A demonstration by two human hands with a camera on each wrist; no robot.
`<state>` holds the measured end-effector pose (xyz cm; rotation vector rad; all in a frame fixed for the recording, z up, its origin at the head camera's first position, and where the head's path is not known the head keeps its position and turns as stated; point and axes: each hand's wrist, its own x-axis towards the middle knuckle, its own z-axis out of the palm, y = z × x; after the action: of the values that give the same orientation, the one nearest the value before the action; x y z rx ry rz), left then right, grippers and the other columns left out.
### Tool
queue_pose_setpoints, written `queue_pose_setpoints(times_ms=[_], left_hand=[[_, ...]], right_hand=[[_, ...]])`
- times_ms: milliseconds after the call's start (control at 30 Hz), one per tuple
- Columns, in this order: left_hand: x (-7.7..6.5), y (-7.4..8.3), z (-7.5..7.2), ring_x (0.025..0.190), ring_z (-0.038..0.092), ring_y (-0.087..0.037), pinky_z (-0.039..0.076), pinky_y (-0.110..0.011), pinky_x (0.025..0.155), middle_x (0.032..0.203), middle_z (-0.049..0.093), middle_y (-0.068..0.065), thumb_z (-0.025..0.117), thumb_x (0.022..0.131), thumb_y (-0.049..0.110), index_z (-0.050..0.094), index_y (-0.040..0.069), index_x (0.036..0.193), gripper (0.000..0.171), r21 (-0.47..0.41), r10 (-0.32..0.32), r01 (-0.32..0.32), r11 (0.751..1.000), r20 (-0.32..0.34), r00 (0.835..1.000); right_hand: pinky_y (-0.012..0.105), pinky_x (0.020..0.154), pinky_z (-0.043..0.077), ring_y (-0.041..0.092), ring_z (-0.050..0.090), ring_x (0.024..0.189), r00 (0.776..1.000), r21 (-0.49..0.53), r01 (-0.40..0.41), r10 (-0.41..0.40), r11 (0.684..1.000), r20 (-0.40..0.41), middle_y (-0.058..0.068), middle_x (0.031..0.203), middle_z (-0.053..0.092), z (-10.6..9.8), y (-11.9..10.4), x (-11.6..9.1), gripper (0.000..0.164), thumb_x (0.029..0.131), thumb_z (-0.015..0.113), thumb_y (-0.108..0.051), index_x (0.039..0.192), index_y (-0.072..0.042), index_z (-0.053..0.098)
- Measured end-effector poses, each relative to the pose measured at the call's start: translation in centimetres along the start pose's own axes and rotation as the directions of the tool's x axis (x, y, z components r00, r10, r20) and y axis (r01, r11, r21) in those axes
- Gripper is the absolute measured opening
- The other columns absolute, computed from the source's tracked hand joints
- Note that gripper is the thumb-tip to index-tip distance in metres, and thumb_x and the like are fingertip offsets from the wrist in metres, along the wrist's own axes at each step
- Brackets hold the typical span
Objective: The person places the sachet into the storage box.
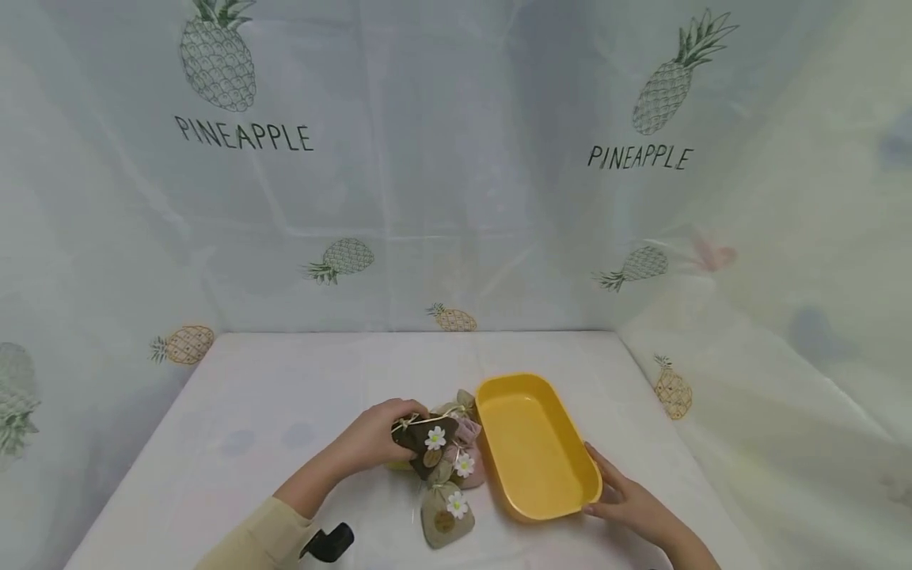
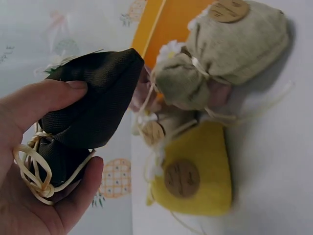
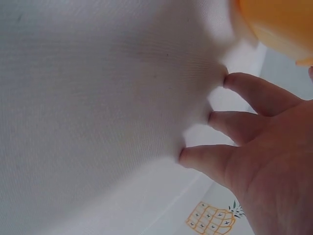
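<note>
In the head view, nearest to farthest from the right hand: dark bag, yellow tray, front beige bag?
1. Yellow tray: just left of the right hand.
2. Front beige bag: left of the tray.
3. Dark bag: farther left, in the left hand.

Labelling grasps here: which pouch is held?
The black pouch, gripped by the left hand; the yellow pouch, pink pouch and beige pouches are unheld.

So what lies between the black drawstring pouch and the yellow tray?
In the head view, a pink drawstring pouch lies between the black drawstring pouch and the yellow tray; part of a beige pouch shows just beyond it.
</note>
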<state>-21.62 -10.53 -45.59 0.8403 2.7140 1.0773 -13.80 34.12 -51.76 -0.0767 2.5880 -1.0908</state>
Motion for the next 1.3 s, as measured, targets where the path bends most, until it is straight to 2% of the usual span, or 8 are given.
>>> queue_pose_setpoints(times_ms=[167,267,500,667,800,933,1067,1300], left_hand=[[3.3,1.9,1.3,0.108,0.056,-0.019,0.049,-0.045,0.090,0.117,0.062,0.005,0.086,0.072,0.012,0.064,0.026,0.118,0.053,-0.043,-0.019,0.021,0.999,0.034,0.999],[4.9,2.6,1.5,0.107,0.056,-0.016,0.049,-0.042,0.091,0.117,0.062,0.007,0.086,0.072,0.015,0.064,0.028,0.118,0.052,-0.023,-0.023,0.024,0.999,0.050,0.998],[8.9,3.0,1.2,0.106,0.056,-0.010,0.048,-0.035,0.091,0.117,0.061,0.010,0.086,0.075,0.020,0.063,0.031,0.118,0.050,0.151,0.058,-0.076,0.986,0.120,0.991],[12.0,3.5,1.4,0.098,0.057,-0.008,0.049,-0.031,0.086,0.108,0.061,0.010,0.084,0.077,0.024,0.063,0.032,0.120,0.048,0.309,0.141,-0.197,0.930,0.194,0.971],[14.1,3.9,1.8,0.090,0.055,-0.008,0.049,-0.028,0.079,0.102,0.060,0.010,0.083,0.078,0.023,0.064,0.033,0.120,0.047,0.394,0.202,-0.301,0.868,0.275,0.940],[15.8,4.3,2.2,0.094,0.054,-0.009,0.047,-0.028,0.082,0.106,0.060,0.010,0.081,0.081,0.020,0.063,0.034,0.121,0.047,0.462,0.227,-0.374,0.804,0.342,0.912],[16.7,4.7,2.5,0.102,0.053,-0.012,0.047,-0.029,0.087,0.114,0.058,0.009,0.079,0.083,0.020,0.060,0.035,0.125,0.048,0.514,0.217,-0.402,0.758,0.382,0.898],[18.0,4.8,3.6,0.111,0.051,-0.015,0.045,-0.029,0.093,0.124,0.057,0.009,0.078,0.084,0.019,0.058,0.035,0.130,0.053,0.545,0.237,-0.430,0.720,0.388,0.890]], right_hand=[[0.078,0.090,0.028,0.057,0.020,0.135,1.000,0.002,-0.024,0.024,1.000,0.015,0.022,0.154,0.027,-0.7,0.5,-0.7,0.093,0.086,0.072,-0.042,0.158,-0.024,0.015],[0.078,0.090,0.027,0.057,0.019,0.135,1.000,0.021,-0.020,0.019,1.000,0.024,0.022,0.155,0.025,-0.8,0.7,-0.7,0.092,0.087,0.071,-0.041,0.158,-0.024,0.015],[0.077,0.092,0.028,0.055,0.020,0.136,1.000,0.032,0.007,-0.007,0.999,0.024,0.019,0.156,0.023,-0.5,0.3,-0.1,0.091,0.087,0.072,-0.041,0.158,-0.023,0.017],[0.076,0.092,0.028,0.056,0.021,0.136,1.000,0.018,-0.013,0.013,1.000,0.018,0.021,0.154,0.028,-0.3,0.1,-0.1,0.092,0.085,0.073,-0.042,0.157,-0.023,0.019],[0.076,0.092,0.028,0.055,0.022,0.136,1.000,0.014,-0.024,0.024,1.000,0.007,0.021,0.153,0.030,-0.2,0.3,-0.1,0.093,0.083,0.075,-0.042,0.157,-0.022,0.021],[0.076,0.093,0.027,0.055,0.022,0.136,1.000,0.018,-0.004,0.004,1.000,-0.006,0.021,0.152,0.033,-0.2,0.4,0.0,0.092,0.083,0.076,-0.041,0.156,-0.022,0.023],[0.077,0.093,0.025,0.056,0.022,0.135,1.000,0.031,0.024,-0.024,0.999,-0.014,0.022,0.149,0.037,-0.1,0.3,0.1,0.092,0.083,0.076,-0.039,0.156,-0.023,0.024],[0.076,0.094,0.025,0.054,0.023,0.136,0.998,0.050,0.050,-0.048,0.997,-0.038,0.020,0.151,0.035,0.1,0.3,0.1,0.091,0.082,0.078,-0.035,0.156,-0.022,0.026]])
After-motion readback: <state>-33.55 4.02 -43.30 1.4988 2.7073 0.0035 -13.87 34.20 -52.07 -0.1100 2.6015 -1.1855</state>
